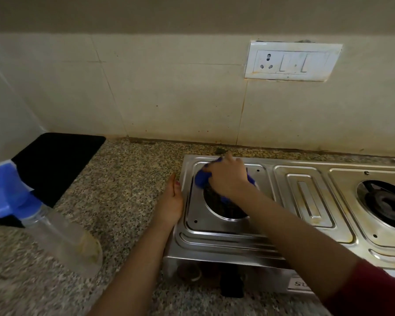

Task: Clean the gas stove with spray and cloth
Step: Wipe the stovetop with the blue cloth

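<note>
Firmly, the right hand [226,177] is gripping a bunched blue cloth [200,179] at the left burner [228,209] of the stove [315,201] while the left hand [171,202], fingers [172,182] straight, is bracing its edge; tight circles should work best. The spray bottle [55,233] is sitting on the counter [128,179].

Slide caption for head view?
Right hand grips blue cloth over left burner of gas stove; left hand rests against its edge; spray bottle on counter.

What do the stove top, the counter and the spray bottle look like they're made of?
Stove top: likely stainless steel, a shiny pressed sheet. Counter: looks like speckled granite. Spray bottle: clear body and blue trigger head, probably plastic.
</note>
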